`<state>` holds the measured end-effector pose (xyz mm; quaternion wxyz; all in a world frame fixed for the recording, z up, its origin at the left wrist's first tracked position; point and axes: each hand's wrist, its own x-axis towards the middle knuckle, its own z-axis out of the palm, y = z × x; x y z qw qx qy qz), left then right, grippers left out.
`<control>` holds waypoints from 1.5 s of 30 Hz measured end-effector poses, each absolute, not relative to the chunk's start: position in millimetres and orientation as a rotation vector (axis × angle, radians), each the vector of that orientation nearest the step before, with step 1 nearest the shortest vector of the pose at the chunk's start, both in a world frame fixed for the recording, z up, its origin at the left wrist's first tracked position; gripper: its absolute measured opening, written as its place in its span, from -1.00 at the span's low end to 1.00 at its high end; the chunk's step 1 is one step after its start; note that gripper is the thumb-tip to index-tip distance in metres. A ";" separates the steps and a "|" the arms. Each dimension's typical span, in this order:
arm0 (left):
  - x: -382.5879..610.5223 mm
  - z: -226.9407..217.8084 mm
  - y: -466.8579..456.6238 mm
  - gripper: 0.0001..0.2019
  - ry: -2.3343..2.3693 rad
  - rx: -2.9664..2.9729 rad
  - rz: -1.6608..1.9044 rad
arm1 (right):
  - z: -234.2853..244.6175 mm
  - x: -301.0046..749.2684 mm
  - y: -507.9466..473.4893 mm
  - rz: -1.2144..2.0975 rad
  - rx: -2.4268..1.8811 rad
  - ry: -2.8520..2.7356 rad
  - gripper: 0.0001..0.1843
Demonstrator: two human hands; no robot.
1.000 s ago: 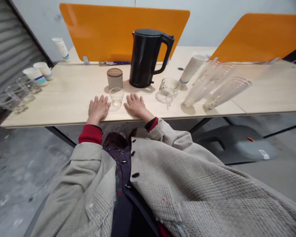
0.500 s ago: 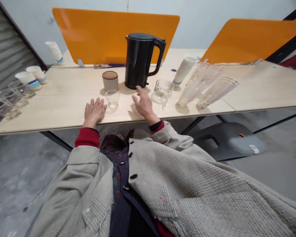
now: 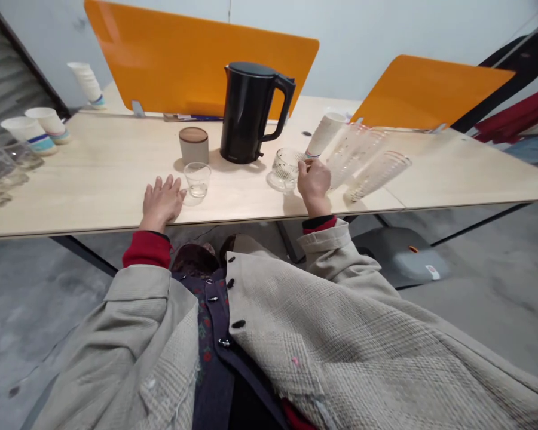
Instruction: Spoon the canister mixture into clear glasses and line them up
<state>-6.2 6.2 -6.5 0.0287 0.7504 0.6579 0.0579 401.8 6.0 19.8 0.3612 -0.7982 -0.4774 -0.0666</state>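
Moved right hand (image 3: 314, 179) from in front of black kettle (image 3: 250, 113) across to ribbed glass cup (image 3: 286, 168). Fingers (image 3: 308, 168) curled narrow against cup's right side; gripping or only touching, cannot tell. Left hand (image 3: 161, 200) unmoved, flat on table (image 3: 94, 179), fingers spread wide, just beside small clear glass (image 3: 198, 179). Lidded canister (image 3: 193, 145) behind that glass. Toppled cup stacks (image 3: 367, 161) just right of right hand.

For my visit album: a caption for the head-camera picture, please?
Left hand flat beside a small glass; right hand at a ribbed glass cup by the black kettle.
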 end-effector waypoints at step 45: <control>-4.2 -5.3 1.0 -0.29 2.026 2.293 0.219 | 79.8 283.7 -28.2 0.634 -1.025 -1.309 -0.61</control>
